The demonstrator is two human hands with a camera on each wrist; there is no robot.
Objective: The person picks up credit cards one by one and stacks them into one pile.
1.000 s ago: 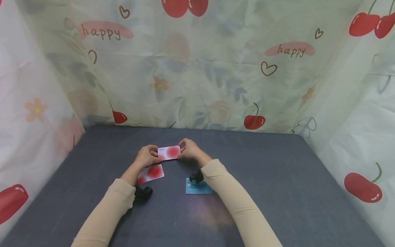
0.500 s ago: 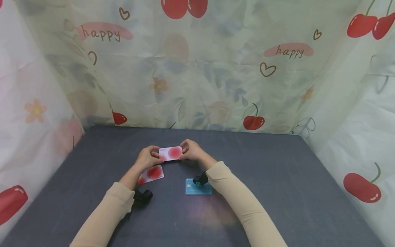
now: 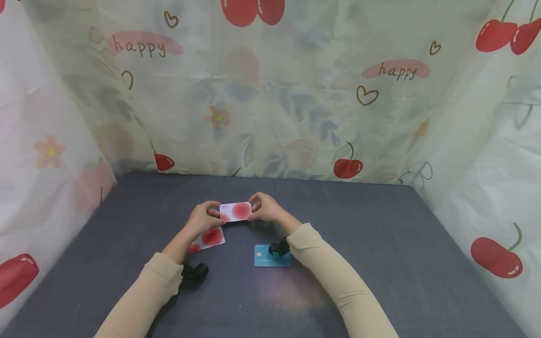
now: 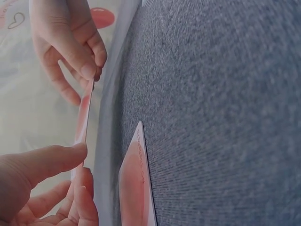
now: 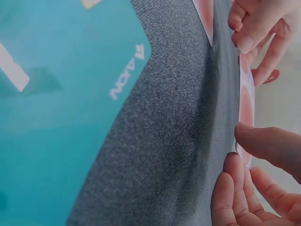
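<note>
Both hands hold one white card with pink-red circles (image 3: 235,211) by its short ends, raised above the table. At its left end the left hand (image 3: 203,218) pinches it between thumb and fingers. The right hand (image 3: 268,209) pinches the opposite end the same way, as the right wrist view also shows in the thumb (image 5: 270,143). A second pink-and-white card (image 3: 212,237) lies flat on the table just below the left hand, partly covered by that wrist. Under the right forearm lies a blue card (image 3: 263,259), partly hidden by the wrist camera.
A dark grey cloth-covered table (image 3: 359,244) spreads under everything. Patterned curtains (image 3: 270,94) with cherries and hearts stand along the back and both sides. Black wrist cameras (image 3: 195,272) hang under the sleeves.
The two hands and the held card have shifted slightly to the right. The right forearm has moved right, showing more of the blue card. The cards on the table have stayed put.
</note>
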